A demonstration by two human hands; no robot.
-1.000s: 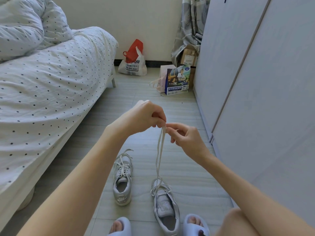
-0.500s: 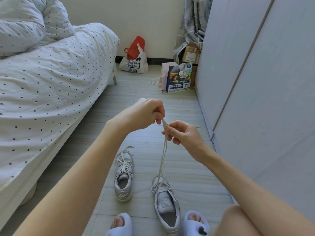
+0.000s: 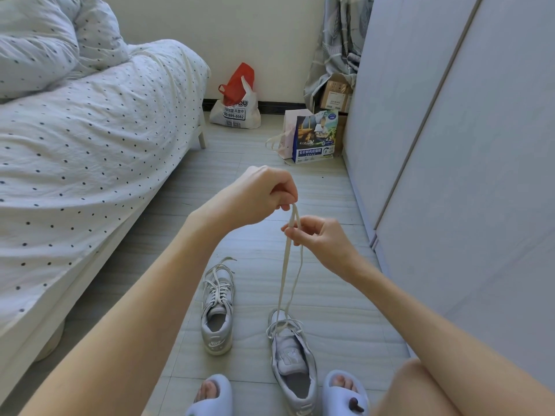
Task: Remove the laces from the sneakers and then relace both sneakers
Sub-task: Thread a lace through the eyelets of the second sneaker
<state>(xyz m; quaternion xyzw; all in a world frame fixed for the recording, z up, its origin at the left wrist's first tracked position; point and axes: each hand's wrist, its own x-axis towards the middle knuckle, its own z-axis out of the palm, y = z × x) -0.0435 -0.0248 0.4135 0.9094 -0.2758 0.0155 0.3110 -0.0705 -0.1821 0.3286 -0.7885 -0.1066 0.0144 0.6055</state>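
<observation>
Two grey sneakers stand on the floor between my arms. The left sneaker is laced, its lace ends loose at the toe. The right sneaker has its tongue exposed and its pale lace rising from the front eyelets as two strands. My left hand pinches the top of those strands above the shoe. Just below and to the right, my right hand grips the same strands between thumb and fingers.
A bed with a dotted quilt fills the left side. A pale wardrobe lines the right. Bags and a printed pack stand at the far wall. My feet in pale slippers rest near the sneakers.
My hands have separated vertically: the left one lifted slightly with the lace top, the right one slid lower along the strands. The sneakers have stayed in place.
</observation>
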